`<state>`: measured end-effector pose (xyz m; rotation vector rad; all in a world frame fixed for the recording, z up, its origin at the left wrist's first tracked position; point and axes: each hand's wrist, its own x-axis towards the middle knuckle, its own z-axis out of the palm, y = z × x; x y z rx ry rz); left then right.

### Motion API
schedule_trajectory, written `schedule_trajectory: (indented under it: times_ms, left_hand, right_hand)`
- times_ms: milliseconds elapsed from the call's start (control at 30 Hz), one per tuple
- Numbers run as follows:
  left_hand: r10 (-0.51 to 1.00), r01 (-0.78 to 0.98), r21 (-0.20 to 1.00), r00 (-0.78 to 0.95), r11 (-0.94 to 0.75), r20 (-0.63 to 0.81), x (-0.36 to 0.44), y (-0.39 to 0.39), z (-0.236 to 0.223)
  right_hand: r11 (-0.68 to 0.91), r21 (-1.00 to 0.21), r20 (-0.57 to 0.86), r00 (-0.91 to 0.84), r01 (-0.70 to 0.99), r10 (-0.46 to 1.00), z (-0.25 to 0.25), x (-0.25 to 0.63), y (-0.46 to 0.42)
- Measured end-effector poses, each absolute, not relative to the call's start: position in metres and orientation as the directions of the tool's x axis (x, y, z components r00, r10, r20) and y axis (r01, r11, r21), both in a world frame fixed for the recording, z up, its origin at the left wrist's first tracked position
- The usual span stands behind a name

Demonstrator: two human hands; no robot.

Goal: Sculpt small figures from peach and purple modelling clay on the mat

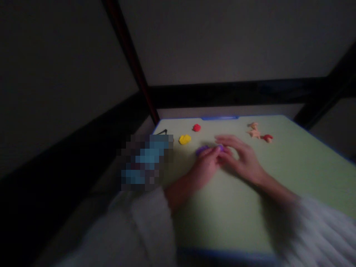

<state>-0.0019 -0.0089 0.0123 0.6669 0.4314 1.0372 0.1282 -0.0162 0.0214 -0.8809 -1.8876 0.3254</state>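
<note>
Sleeves (pixel 324 230) frame the bench (pixel 222 218), where the left hand (pixel 207 167) grips the purple lump (pixel 201 150), seemingly steadying it for the loosely open right hand (pixel 249 163).

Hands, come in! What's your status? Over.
Left hand gripping purple piece. Right hand close against it, grip blurred. Yellow lump nearby, not between hands. Over.

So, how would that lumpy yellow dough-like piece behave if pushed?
The yellow dough-like piece would probably slide rather than roll, since it lies low and wide. Its uneven, lumpy surface suggests soft stuff that may dent.
</note>
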Motion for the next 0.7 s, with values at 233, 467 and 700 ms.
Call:
schedule_trajectory:
  times_ms: [233, 467, 700]
  left_hand:
    - [0.893, -0.600, 0.735, 0.449, 0.316, -0.017, -0.0028, -0.0068, 0.0105]
    - [0.906, -0.578, 0.778, 0.423, 0.246, 0.027, -0.0038, -0.0066, 0.0071]
    - [0.914, -0.616, 0.723, 0.404, 0.313, -0.051, -0.0047, -0.0016, 0.0086]
  right_hand:
    - [0.678, -0.546, 0.685, -0.203, 0.492, 0.699, 0.0228, 0.1289, -0.0174]
    - [0.694, -0.546, 0.648, -0.289, 0.469, 0.705, 0.0211, 0.1284, -0.0166]
    - [0.646, -0.651, 0.618, -0.215, 0.399, 0.756, 0.0199, 0.1277, -0.0153]
